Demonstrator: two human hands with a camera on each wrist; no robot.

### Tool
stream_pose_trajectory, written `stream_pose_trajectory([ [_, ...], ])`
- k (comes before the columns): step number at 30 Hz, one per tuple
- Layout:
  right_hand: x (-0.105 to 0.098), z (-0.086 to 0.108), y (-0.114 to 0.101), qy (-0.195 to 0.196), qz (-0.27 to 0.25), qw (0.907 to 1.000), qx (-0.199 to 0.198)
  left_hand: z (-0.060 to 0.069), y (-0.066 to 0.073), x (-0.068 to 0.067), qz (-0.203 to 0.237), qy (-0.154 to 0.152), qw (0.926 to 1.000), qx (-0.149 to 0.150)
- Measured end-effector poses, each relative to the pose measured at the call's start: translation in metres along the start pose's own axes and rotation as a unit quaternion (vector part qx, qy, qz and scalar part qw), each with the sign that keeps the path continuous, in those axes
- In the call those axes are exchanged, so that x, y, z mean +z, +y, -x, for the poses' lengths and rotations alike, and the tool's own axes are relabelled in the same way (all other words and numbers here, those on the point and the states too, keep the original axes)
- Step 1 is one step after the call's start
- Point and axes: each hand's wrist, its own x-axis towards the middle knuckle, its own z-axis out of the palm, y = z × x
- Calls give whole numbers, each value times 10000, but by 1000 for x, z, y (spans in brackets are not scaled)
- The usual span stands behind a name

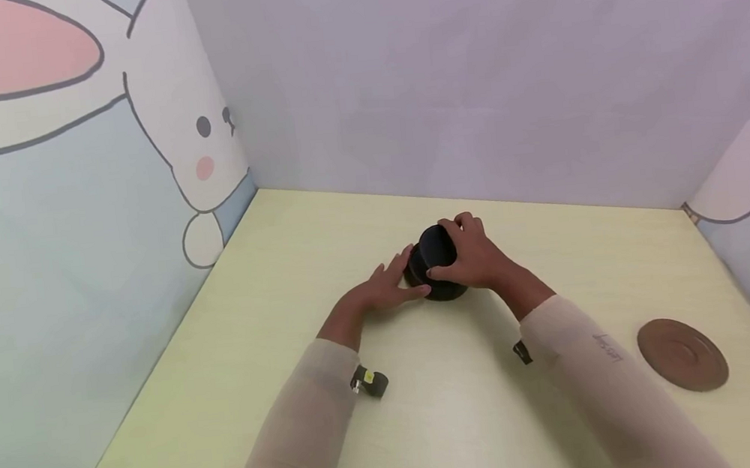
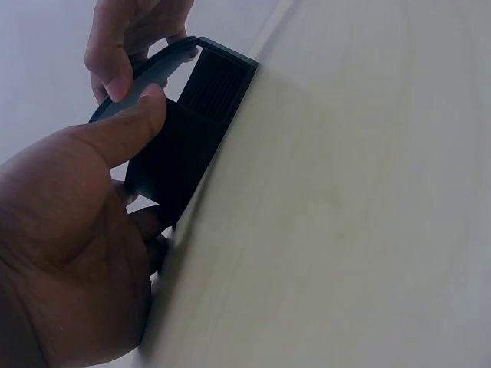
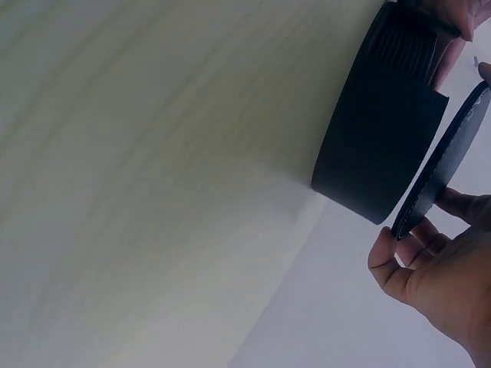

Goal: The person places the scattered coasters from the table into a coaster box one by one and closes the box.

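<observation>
A round black coaster holder (image 1: 447,292) stands on the table, with dark ribbed edges, perhaps a stack, showing through its side gap in both wrist views. My left hand (image 1: 383,291) grips the holder from the left, thumb at the rim and fingers round its side. Above it, my right hand (image 1: 475,258) pinches a thin black coaster (image 1: 436,245) by its edge. In the right wrist view the coaster (image 3: 445,165) is tilted, just clear of the holder's (image 3: 376,130) open top. Stitching seems to run round its edge. The holder's inside is mostly hidden.
A brown round disc (image 1: 683,355) lies flat on the pale wooden table (image 1: 244,352), right of my right forearm. Fabric walls, one with a rabbit print (image 1: 201,160), close in the back and both sides. The table's front edge shows at lower left.
</observation>
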Motion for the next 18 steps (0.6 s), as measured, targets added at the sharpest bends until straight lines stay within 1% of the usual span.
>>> stream_pose_trajectory([
  [4,2,-2,-4,-35,50,10000,57,0,1,0,-41,4,9999,95],
  [7,4,-3,-7,-42,109,9999,91,0,2,-1,-9,27,9999,106],
  [12,6,-2,-9,-53,335,9992,193,0,2,0,8,5,10000,52],
  [18,8,-2,-8,-120,460,9985,264,0,3,1,47,-34,10000,-65],
])
